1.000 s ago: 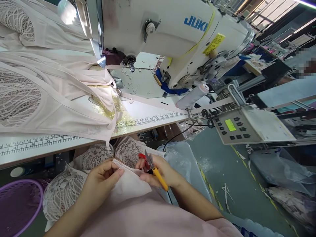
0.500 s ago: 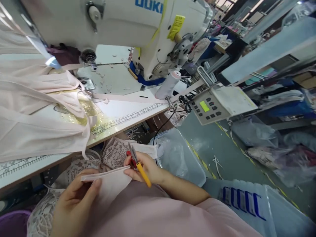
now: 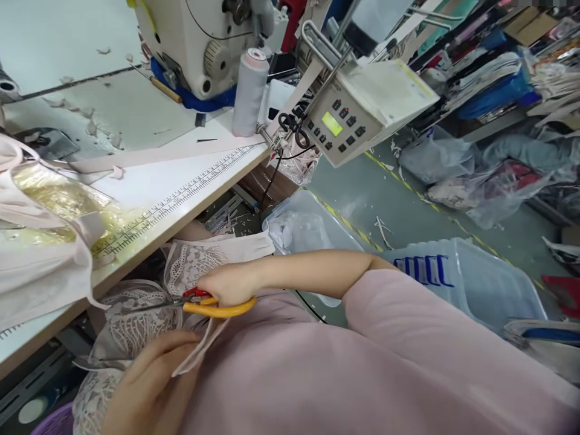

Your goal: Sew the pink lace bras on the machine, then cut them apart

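My right hand (image 3: 229, 283) is closed round yellow-handled thread snips (image 3: 212, 306) with a red guard, their blades pointing left over my lap. My left hand (image 3: 151, 377), low in the view, pinches the folded edge of a pale pink fabric piece (image 3: 199, 347) just below the snips. White lace garment pieces (image 3: 136, 314) lie on my lap beneath both hands, under the table's front edge.
A white sewing table (image 3: 181, 187) with a printed ruler edge carries a sewing machine (image 3: 194, 42), a thread cone (image 3: 248, 90) and pink fabric (image 3: 36, 266). A control box (image 3: 348, 115) hangs at the table's right end. Clear plastic bins (image 3: 457, 278) stand on the floor at right.
The view has swung right and down. My right hand turned the snips from upright to lying flat, pointing left. My left hand dropped lower with the pink fabric.
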`<state>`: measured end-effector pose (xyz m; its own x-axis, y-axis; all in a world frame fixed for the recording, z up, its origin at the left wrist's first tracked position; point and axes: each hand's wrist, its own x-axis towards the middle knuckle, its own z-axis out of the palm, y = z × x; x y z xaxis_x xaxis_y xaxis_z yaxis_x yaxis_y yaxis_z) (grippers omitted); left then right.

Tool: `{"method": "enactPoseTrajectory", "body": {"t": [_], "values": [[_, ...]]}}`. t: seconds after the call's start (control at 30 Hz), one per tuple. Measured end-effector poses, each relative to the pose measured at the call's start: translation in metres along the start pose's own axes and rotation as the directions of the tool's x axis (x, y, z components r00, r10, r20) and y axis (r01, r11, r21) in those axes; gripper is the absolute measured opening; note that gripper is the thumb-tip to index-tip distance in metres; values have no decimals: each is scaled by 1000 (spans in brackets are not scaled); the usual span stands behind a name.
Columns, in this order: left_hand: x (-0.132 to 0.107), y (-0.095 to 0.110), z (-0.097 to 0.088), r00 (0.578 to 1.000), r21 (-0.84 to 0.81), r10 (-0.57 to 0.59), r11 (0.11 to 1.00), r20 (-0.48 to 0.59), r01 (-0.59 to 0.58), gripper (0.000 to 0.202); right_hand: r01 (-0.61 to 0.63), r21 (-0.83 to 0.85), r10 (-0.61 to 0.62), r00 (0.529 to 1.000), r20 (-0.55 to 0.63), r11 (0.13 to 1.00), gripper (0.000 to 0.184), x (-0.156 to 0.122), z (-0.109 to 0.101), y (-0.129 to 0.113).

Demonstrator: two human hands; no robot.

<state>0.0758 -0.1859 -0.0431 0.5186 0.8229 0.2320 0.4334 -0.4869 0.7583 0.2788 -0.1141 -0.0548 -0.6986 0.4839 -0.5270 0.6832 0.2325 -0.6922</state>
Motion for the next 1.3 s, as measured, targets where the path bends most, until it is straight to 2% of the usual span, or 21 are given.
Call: {"method": "enactPoseTrajectory", "body": {"t": [0.07, 0.1, 0.17, 0.2, 0.23, 0.27, 0.3, 0.37, 0.47, 0.57, 0.63, 0.7, 0.83, 0.93, 1.03, 1.13, 1.23, 1.27, 1.3], "values": [[4, 2, 3, 992, -7, 115, 993, 52, -115, 11, -19, -103, 18, 1000, -11, 995, 15, 2, -3, -5], [4, 2, 3, 992, -2, 111, 994, 54, -112, 11, -18, -93, 16, 1000, -17, 995, 15, 1, -4, -6], [-1, 0, 3, 1000, 13, -17, 1000, -4, 17, 9, 2, 17, -1, 999, -43, 1000, 18, -4, -6, -5], [-5, -2, 2, 991, 12, -121, 993, -60, 122, 7, 33, 115, -25, 997, -73, 993, 19, -7, -5, -2], [-9, -2, 1, 962, -7, -240, 971, -131, 241, 7, 76, 233, -51, 992, -113, 969, 20, -10, -3, 1], [-12, -3, 0, 912, -51, -355, 934, -207, 352, 8, 123, 356, -70, 985, -159, 926, 24, -12, 0, 5], [-15, -2, 0, 849, -115, -458, 889, -266, 443, 10, 169, 472, -81, 976, -201, 865, 30, -15, 4, 9], [-15, 2, 0, 727, -253, -620, 784, -294, 566, 17, 229, 634, -62, 960, -274, 739, 43, -17, 16, 15], [-10, 8, 2, 616, -402, -752, 652, -235, 642, 27, 256, 738, 23, 938, -345, 624, 54, -19, 33, 17], [-6, 8, 4, 548, -499, -803, 583, -233, 642, 31, 263, 808, 93, 927, -363, 528, 51, -20, 41, 11], [-7, 7, 6, 537, -532, -809, 571, -238, 625, 31, 286, 803, 100, 915, -391, 522, 46, -22, 43, 7], [-10, 5, 7, 535, -553, -814, 559, -226, 618, 30, 329, 739, 88, 882, -463, 587, 43, -22, 44, 5], [-15, 3, 9, 508, -605, -843, 500, -176, 620, 28, 415, 568, 34, 786, -617, 711, 34, -16, 48, 4], [-19, 1, 8, 507, -620, -846, 488, -163, 615, 27, 491, 508, -35, 742, -669, 708, 26, -11, 52, 5], [-20, -2, 8, 500, -677, -846, 479, -186, 559, 28, 533, 467, -52, 696, -716, 706, 25, -7, 55, 3], [-20, -6, 8, 470, -742, -862, 438, -188, 507, 29, 481, 422, -29, 685, -728, 769, 25, -6, 55, 0], [-21, -8, 6, 435, -743, -891, 378, -130, 552, 33, 406, 364, -17, 687, -726, 838, 29, -7, 53, -2], [-22, -8, 3, 433, -709, -892, 390, -131, 588, 33, 388, 347, -17, 688, -726, 854, 31, -7, 52, -3], [-23, -7, 1, 453, -646, -876, 445, -169, 620, 32, 374, 328, -23, 689, -724, 867, 32, -7, 51, -3]]}}
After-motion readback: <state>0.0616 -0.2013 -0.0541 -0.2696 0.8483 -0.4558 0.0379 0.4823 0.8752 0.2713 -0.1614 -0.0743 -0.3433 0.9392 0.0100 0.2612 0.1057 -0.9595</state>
